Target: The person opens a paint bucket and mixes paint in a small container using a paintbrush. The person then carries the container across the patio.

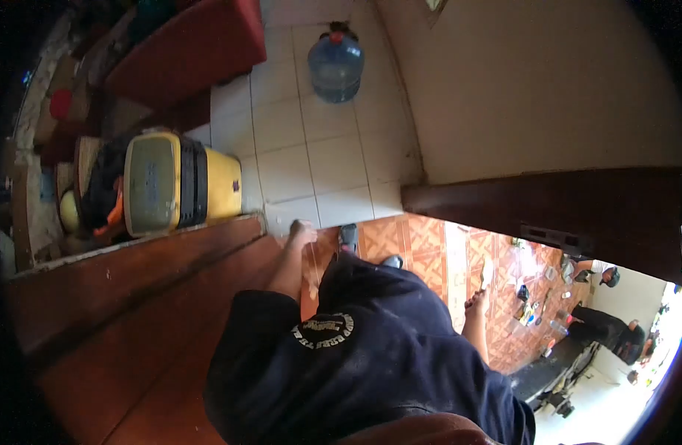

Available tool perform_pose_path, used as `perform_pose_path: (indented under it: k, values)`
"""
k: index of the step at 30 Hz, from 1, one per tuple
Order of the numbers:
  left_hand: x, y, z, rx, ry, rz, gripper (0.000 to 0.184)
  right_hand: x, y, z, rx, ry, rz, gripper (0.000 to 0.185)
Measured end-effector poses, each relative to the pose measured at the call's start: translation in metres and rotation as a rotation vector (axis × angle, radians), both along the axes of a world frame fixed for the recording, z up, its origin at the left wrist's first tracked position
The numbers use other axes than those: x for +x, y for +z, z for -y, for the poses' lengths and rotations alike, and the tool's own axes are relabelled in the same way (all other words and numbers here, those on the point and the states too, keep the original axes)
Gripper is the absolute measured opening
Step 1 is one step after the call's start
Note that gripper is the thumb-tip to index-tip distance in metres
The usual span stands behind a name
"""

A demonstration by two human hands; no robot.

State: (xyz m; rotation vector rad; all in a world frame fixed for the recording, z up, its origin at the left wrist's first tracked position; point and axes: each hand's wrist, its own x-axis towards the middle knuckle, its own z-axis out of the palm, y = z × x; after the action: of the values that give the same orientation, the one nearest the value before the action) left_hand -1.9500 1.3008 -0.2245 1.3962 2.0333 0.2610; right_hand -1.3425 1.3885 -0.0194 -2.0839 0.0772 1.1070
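Observation:
My left hand hangs in front of the dark red-brown door, above the seam between white and orange tiles. Its fingers look curled in, and nothing shows in them. Over the orange patterned floor is my right hand, its fingers curled. A pale, narrow thing stands out just past those fingers; its kind is unclear, and I cannot tell whether they grip it. My dark T-shirt with a round white print fills the lower middle. Below it shows one dark shoe.
A yellow and black container stands left of the doorway. Further ahead, a large blue water bottle sits on white tiles beside the wall. A dark wooden door edge juts in from the right. Beyond it are people and scattered items.

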Motion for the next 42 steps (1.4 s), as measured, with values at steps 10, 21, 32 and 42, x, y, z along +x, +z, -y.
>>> perform_pose_path:
  k: [10,21,32,42]
  values:
    - [0.124,0.11,-0.129,-0.287,0.28,0.955,0.019,-0.032,0.022,0.026,0.46,-0.229,-0.389,0.028]
    - [0.3,0.181,-0.158,-0.386,-0.255,0.825,0.016,0.053,0.024,0.037,0.776,0.025,-0.713,0.043]
    - [0.587,0.244,-0.12,-0.461,-0.243,1.109,0.038,0.207,0.084,0.054,0.706,0.175,-0.672,0.025]
    - [0.723,0.274,-0.148,-0.59,-0.381,1.207,0.045,0.291,0.094,0.062,0.76,-0.028,-0.579,0.03]
